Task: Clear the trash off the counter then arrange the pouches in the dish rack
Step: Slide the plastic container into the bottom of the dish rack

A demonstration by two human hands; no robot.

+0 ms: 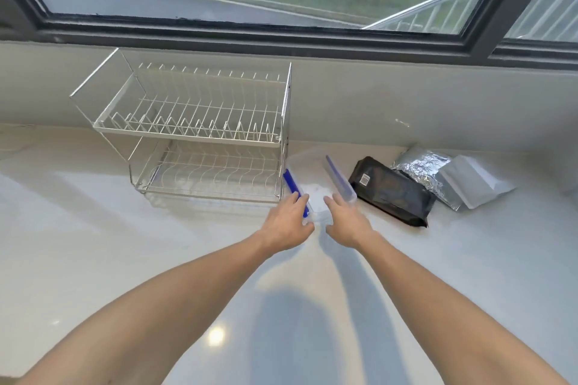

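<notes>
A clear plastic container lid (pixel 312 172) with blue side clips lies on the white counter (pixel 93 244), just right of the two-tier white wire dish rack (pixel 194 134), whose tiers hold nothing. My left hand (pixel 289 222) reaches its near left edge, fingers over the left blue clip (pixel 295 192). My right hand (pixel 345 222) comes to the near right edge, fingertips by the right clip (pixel 339 178). Neither hand plainly grips the lid. To the right lie a black pouch (pixel 392 191), a crinkled silver foil pouch (pixel 422 167) and a smooth grey pouch (pixel 469 184).
A low wall and a large dark-framed window (pixel 281 34) stand behind the counter. The rack stands against the wall. A thin pale cable (pixel 15 141) lies at the far left.
</notes>
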